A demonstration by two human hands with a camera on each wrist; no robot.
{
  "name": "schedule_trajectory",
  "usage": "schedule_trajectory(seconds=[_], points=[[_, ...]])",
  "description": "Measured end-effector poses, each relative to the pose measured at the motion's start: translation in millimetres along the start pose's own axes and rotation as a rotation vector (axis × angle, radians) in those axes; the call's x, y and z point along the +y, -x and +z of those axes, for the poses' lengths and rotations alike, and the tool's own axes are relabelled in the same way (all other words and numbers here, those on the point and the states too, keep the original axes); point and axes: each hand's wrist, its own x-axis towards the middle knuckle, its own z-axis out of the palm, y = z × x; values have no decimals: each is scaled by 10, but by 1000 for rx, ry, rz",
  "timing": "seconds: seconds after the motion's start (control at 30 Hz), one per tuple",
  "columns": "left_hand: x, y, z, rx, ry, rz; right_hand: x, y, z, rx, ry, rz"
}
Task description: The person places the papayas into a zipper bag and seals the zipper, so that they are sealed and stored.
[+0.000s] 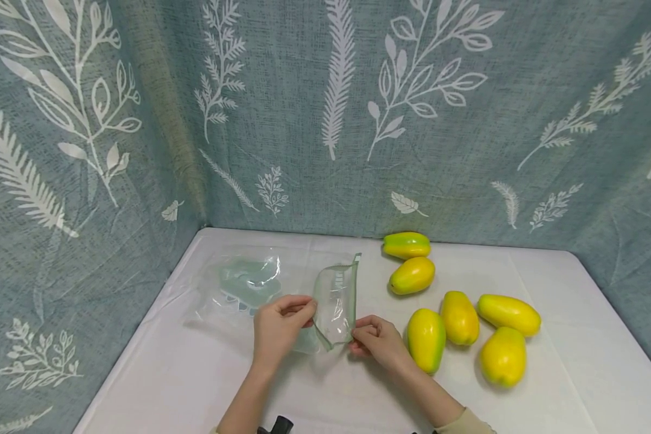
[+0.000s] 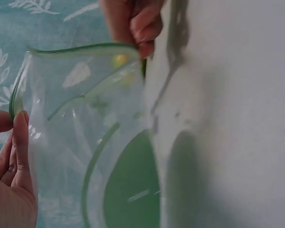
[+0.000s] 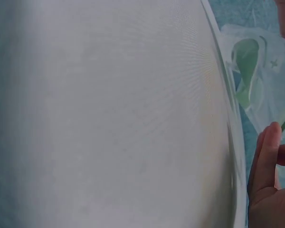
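A clear plastic zip bag [image 1: 299, 274] with a green printed shape and a green rim lies to the left on the table, its mouth spread apart and facing right. My left hand [image 1: 279, 330] pinches one side of the rim between thumb and fingers. At the near corner of the mouth, my right hand [image 1: 381, 345] pinches the green edge. In the left wrist view the bag [image 2: 76, 142] stretches between both hands, and the green zip strip [image 2: 85, 49] shows at its top. Nothing is visible inside the bag.
Several yellow-green papaya-like fruits lie right of the bag; the closest fruit [image 1: 426, 340] is beside my right wrist. Two more, including a far fruit [image 1: 407, 246], lie near the back edge. The white tablecloth [image 1: 580, 361] meets a leaf-patterned curtain [image 1: 304, 120].
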Motion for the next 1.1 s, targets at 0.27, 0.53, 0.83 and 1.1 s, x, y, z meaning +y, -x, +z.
schedule_trajectory(seconds=[0.27,0.53,0.83,1.1], points=[[180,-16,-106,84,-123,157,-16,7,-23,17,24,61],[308,-13,-167,203,-336,436,-6,-1,-53,-12,102,66],[361,24,-176,209,-373,460,-38,25,-66,-22,177,77],[345,37,-125,146,-469,382,-19,19,-49,-9,224,9]])
